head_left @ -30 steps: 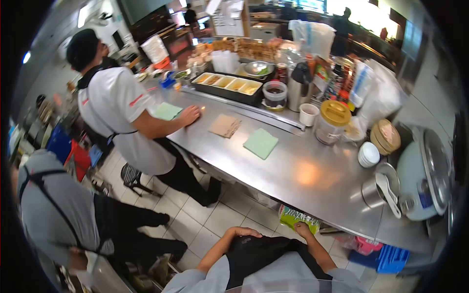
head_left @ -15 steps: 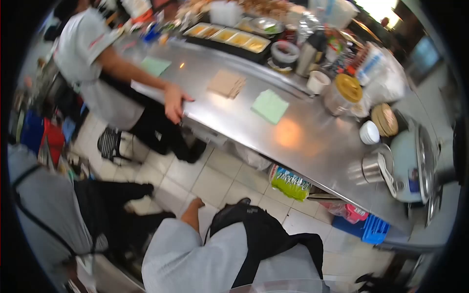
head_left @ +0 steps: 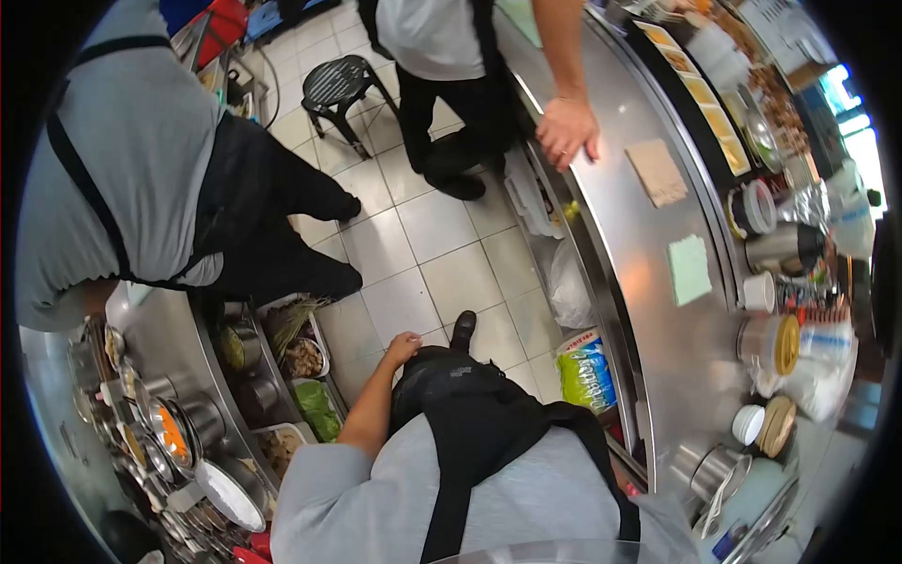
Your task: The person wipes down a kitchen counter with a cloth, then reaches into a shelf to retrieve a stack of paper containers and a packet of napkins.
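My left hand point(head_left: 404, 349) hangs at my side beside my black apron point(head_left: 456, 381), over the tiled floor. Its fingers look loosely bent and a little apart, and I see nothing held in them. My right hand is out of the picture; only the grey sleeve on that side shows. To the right runs a steel counter point(head_left: 634, 273) bearing a brown paper sheet point(head_left: 657, 173) and a pale green sheet point(head_left: 690, 270).
A co-worker's hand point(head_left: 568, 130) rests on the counter edge. Another person point(head_left: 160, 160) stands at the left by a counter with pans point(head_left: 174, 432). A black stool point(head_left: 340, 83) stands ahead. Food trays point(head_left: 700, 91) and a yellow-lidded tub point(head_left: 770, 344) line the right.
My view has swung left and down, bringing the left-hand counter and its pans into sight. My left hand stays low by my side. The co-worker's hand still rests on the counter.
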{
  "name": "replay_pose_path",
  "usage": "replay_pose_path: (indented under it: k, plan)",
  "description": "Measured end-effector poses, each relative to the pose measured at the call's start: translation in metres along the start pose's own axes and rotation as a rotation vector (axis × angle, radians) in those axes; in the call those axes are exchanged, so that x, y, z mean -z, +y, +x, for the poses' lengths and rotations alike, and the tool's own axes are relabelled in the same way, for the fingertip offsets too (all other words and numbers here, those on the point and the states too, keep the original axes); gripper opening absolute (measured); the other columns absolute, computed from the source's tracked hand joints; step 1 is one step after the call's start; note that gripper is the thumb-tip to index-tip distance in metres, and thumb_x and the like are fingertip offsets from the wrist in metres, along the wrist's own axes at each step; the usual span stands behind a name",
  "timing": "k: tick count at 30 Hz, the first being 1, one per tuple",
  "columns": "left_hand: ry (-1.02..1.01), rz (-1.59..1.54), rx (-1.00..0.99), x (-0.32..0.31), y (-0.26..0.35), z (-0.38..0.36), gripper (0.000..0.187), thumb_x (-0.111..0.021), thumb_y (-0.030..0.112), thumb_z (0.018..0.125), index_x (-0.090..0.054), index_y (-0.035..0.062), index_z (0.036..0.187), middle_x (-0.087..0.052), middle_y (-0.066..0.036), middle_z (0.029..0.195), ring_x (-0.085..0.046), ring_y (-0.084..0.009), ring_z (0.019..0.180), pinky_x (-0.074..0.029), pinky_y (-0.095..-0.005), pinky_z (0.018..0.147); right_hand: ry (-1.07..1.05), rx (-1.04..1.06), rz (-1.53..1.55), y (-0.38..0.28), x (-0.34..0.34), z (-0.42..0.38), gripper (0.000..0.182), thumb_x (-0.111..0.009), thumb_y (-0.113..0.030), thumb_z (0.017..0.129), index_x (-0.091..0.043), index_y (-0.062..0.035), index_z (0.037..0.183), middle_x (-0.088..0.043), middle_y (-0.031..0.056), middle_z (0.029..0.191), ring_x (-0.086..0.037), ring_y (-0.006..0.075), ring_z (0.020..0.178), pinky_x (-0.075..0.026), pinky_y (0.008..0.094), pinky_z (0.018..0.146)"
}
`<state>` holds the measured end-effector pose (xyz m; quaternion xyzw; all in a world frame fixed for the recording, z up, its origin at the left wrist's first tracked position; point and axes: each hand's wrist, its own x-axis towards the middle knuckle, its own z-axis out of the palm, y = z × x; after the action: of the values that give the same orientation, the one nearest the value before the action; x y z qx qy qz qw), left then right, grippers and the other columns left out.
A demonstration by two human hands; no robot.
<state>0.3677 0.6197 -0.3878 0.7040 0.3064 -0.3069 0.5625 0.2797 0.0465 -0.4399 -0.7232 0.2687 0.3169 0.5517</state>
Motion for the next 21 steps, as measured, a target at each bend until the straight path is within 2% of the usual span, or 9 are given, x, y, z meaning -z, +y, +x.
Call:
replay_pose_path:
  k: [2, 4, 5, 6, 8, 12, 14, 19, 21]
  plan:
    - [0.141, -0.21, 0.191, 0.013, -0.034, -0.008, 0.03, -0.06, 0.02, 0.077, -0.06, 0.0087, 0.105, -0.063, -0.006, 0.083, -0.059, -0.0144, 0.065, -0.042, -0.0274, 0.05, -0.041, 0.442, -0.987, -0.109, 0.0, 0.034, 0.038, -0.047, -0.032, 0.084, -0.059, -0.0013, 0.065, -0.059, 0.0195, 0.065, -0.059, 0.0329, 0.061, -0.047, 0.0406, 0.056]
    - [0.266, -0.438, 0.357, 0.022, -0.063, -0.025, 0.026, -0.056, 0.02, 0.079, -0.059, 0.0105, 0.103, -0.06, -0.003, 0.081, -0.058, -0.0145, 0.067, -0.039, -0.0284, 0.05, 0.01, 0.108, -0.787, -0.188, -0.027, 0.074, 0.038, -0.045, -0.032, 0.084, -0.063, 0.0007, 0.076, -0.061, 0.0247, 0.079, -0.059, 0.0403, 0.081, -0.045, 0.0456, 0.074]
    - [0.341, -0.502, 0.444, 0.024, -0.072, -0.034, 0.026, -0.055, 0.022, 0.08, -0.058, 0.0108, 0.103, -0.059, -0.003, 0.081, -0.058, -0.0153, 0.066, -0.039, -0.0302, 0.051, -0.089, 0.324, -0.968, -0.215, -0.031, 0.11, 0.038, -0.045, -0.033, 0.085, -0.063, 0.0006, 0.085, -0.06, 0.0245, 0.088, -0.057, 0.0407, 0.088, -0.044, 0.0458, 0.076]
    - [0.415, -0.562, 0.535, 0.025, -0.079, -0.044, 0.025, -0.054, 0.024, 0.081, -0.058, 0.0111, 0.103, -0.058, -0.003, 0.08, -0.057, -0.016, 0.066, -0.04, -0.0319, 0.053, -0.002, 0.336, -0.938, -0.242, -0.046, 0.135, 0.031, -0.05, -0.029, 0.084, -0.061, -0.0007, 0.083, -0.062, 0.018, 0.076, -0.06, 0.0319, 0.075, -0.046, 0.0396, 0.067]
    - [0.481, -0.59, 0.619, 0.023, -0.102, -0.049, 0.026, -0.053, 0.027, 0.083, -0.057, 0.0104, 0.103, -0.057, -0.003, 0.08, -0.057, -0.0167, 0.066, -0.04, -0.0339, 0.054, 0.004, 0.41, -0.874, -0.307, -0.085, 0.182, 0.027, -0.053, -0.026, 0.082, -0.062, -0.0019, 0.09, -0.062, 0.019, 0.087, -0.06, 0.0302, 0.083, -0.046, 0.0371, 0.073]
    - [0.473, -0.659, 0.553, 0.004, -0.097, -0.054, 0.028, -0.052, 0.028, 0.086, -0.056, 0.0082, 0.105, -0.058, -0.004, 0.081, -0.058, -0.0162, 0.068, -0.042, -0.0319, 0.055, -0.055, 0.537, -0.787, -0.415, -0.165, 0.26, 0.03, -0.056, -0.021, 0.079, -0.059, -0.0023, 0.103, -0.062, 0.0193, 0.096, -0.06, 0.0303, 0.09, -0.046, 0.0359, 0.078]
    - [0.463, -0.637, 0.463, -0.016, -0.094, -0.067, 0.028, -0.051, 0.028, 0.087, -0.056, 0.0073, 0.106, -0.059, -0.004, 0.084, -0.059, -0.0149, 0.07, -0.043, -0.0287, 0.055, -0.052, 0.522, -0.867, -0.431, -0.19, 0.3, 0.035, -0.057, -0.021, 0.079, -0.057, -0.0017, 0.108, -0.061, 0.0203, 0.098, -0.059, 0.0316, 0.092, -0.046, 0.0361, 0.08]
    - [0.478, -0.623, 0.463, -0.062, -0.048, -0.073, 0.032, -0.049, 0.019, 0.086, -0.054, 0.0044, 0.114, -0.06, -0.005, 0.091, -0.06, -0.0157, 0.076, -0.046, -0.0278, 0.061, 0.488, 0.435, -1.084, -0.456, -0.223, 0.404, 0.048, -0.061, -0.022, 0.078, -0.047, -0.0072, 0.121, -0.06, 0.0217, 0.099, -0.057, 0.0375, 0.097, -0.046, 0.0419, 0.085]
    - [0.367, -0.56, 0.511, -0.081, -0.051, -0.076, 0.033, -0.05, 0.018, 0.085, -0.053, 0.0036, 0.115, -0.061, -0.007, 0.091, -0.061, -0.0171, 0.076, -0.047, -0.0286, 0.063, 0.407, 0.281, -1.094, -0.468, -0.218, 0.421, 0.044, -0.061, -0.021, 0.078, -0.049, -0.0062, 0.117, -0.061, 0.021, 0.099, -0.058, 0.0375, 0.095, -0.046, 0.0438, 0.083]
